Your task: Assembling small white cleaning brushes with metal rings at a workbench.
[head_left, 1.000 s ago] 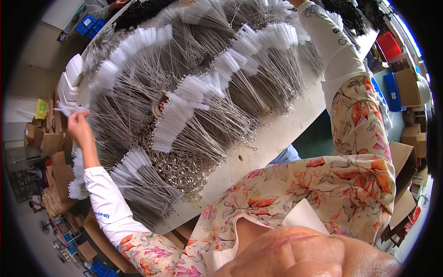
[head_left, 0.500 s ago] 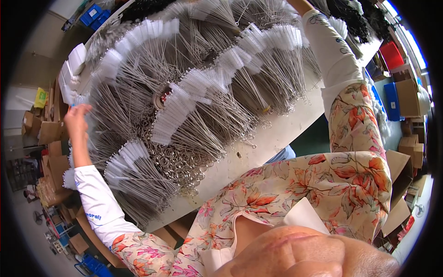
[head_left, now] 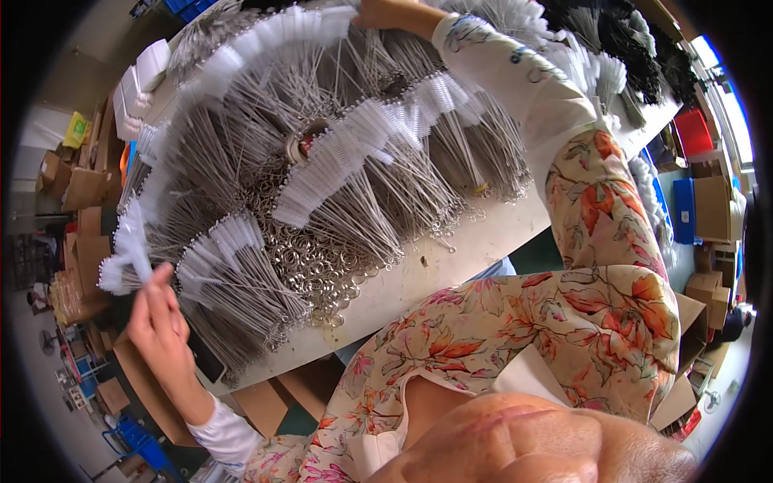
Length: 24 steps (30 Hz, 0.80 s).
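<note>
My left hand is at the table's left edge, fingers loosely stretched out. Its fingertips are beside white-bristled brushes with thin wire stems, and I see nothing held in it. My right arm reaches across to the far side, where my right hand is against the far row of white brushes. The picture's upper edge cuts this hand off and its fingertips are hidden. Nearer me lie fanned bundles of the same brushes, their looped wire ends toward me. A heap of metal rings lies between the bundles.
A small round container stands among the stems. White boxes are at the far left of the table. Black brushes lie at the far right. Cardboard boxes, a red bin and a blue bin surround the table.
My left hand has come down along the table's left edge toward me, and its fingers have loosened. My right hand has swung leftward into view along the far row. The view has shifted slightly.
</note>
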{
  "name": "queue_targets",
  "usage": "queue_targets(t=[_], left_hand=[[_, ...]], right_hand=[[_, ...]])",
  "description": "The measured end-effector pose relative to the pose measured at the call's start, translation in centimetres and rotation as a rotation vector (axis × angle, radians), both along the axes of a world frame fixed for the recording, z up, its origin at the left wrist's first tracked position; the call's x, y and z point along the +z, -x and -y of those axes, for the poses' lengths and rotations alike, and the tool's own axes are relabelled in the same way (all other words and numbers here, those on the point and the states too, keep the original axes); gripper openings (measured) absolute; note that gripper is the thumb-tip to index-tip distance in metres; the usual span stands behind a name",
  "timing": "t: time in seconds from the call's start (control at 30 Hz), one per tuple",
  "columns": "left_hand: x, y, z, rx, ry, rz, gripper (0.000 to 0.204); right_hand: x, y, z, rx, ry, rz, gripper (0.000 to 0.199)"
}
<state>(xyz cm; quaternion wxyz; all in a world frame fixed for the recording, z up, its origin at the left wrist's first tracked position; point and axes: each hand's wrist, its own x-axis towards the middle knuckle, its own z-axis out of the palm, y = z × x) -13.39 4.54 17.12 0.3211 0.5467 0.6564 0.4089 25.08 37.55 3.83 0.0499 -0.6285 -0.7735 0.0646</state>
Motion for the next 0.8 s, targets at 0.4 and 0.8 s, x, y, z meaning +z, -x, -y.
queue_targets(t=[0.4, 0.8], left_hand=[[-4.4, 2.8, 9.9, 0.06, 0.016, 0.179, 0.027], [-6.7, 4.2, 12.9, 0.129, 0.041, 0.308, 0.025]], right_hand=[[-1.9, 1.8, 2.0, -0.165, -0.278, 0.206, 0.046], [3.1, 2.5, 1.0, 0.056, -0.269, -0.053, 0.044]])
